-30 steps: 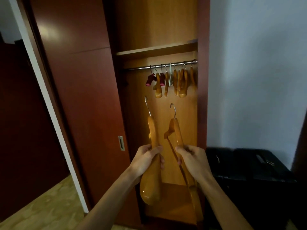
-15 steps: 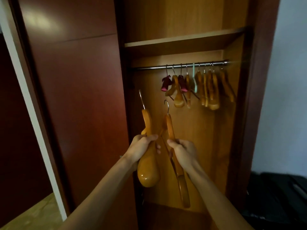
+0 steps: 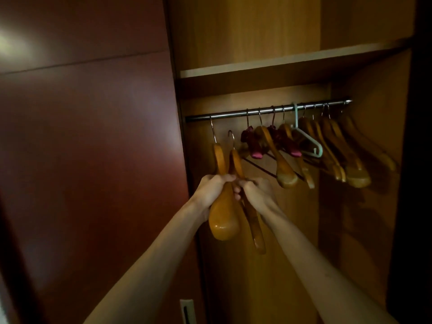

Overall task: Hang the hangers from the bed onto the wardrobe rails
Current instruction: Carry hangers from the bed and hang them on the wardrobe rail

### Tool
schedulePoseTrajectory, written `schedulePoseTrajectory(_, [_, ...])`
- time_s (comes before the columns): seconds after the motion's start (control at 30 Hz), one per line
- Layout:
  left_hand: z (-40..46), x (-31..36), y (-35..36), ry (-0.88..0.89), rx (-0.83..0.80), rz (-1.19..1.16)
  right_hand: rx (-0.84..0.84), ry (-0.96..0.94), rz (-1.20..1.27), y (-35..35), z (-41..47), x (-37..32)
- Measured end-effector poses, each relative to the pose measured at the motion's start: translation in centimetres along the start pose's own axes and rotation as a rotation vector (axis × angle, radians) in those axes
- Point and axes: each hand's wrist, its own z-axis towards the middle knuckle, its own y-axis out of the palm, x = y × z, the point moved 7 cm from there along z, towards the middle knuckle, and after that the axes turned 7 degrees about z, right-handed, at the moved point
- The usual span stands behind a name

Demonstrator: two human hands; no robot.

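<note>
My left hand [image 3: 214, 189] grips a broad wooden hanger [image 3: 223, 220]; its metal hook reaches up to the left end of the steel wardrobe rail [image 3: 268, 111]. My right hand [image 3: 257, 192] grips a slimmer wooden hanger [image 3: 253, 228] right beside it, with its hook just below the rail. The two hands touch each other. Several hangers hang further right on the rail: wooden ones [image 3: 284, 169], two dark red padded ones [image 3: 251, 142] and a pale green plastic one [image 3: 308, 143].
A dark red sliding door [image 3: 88, 148] with a recessed handle [image 3: 187, 311] stands to the left of the opening. A wooden shelf [image 3: 280, 63] runs just above the rail. The wardrobe's dark right frame [image 3: 411, 160] borders the compartment.
I have stepped closer to the wardrobe. Both hands have risen with their hangers toward the left end of the rail and drawn together.
</note>
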Motion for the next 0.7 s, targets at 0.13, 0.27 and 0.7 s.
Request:
schedulePoseTrajectory(0.13, [5.3, 1.4, -0.7, 0.032, -0.006, -0.044, -0.008, -0.028, -0.023, 0.9, 6.1, -0.8])
schedulePoseTrajectory(0.27, [9.9, 2.6, -1.0, 0.032, 0.027, -0.035, 0.042, -0.024, -0.007, 0.4, 11.1, -1.1])
schedulePoseTrajectory(0.7, [18.6, 4.1, 0.1, 0.045, 0.028, 0.079, 0.092, -0.058, 0.006, -1.4, 18.1, -1.2])
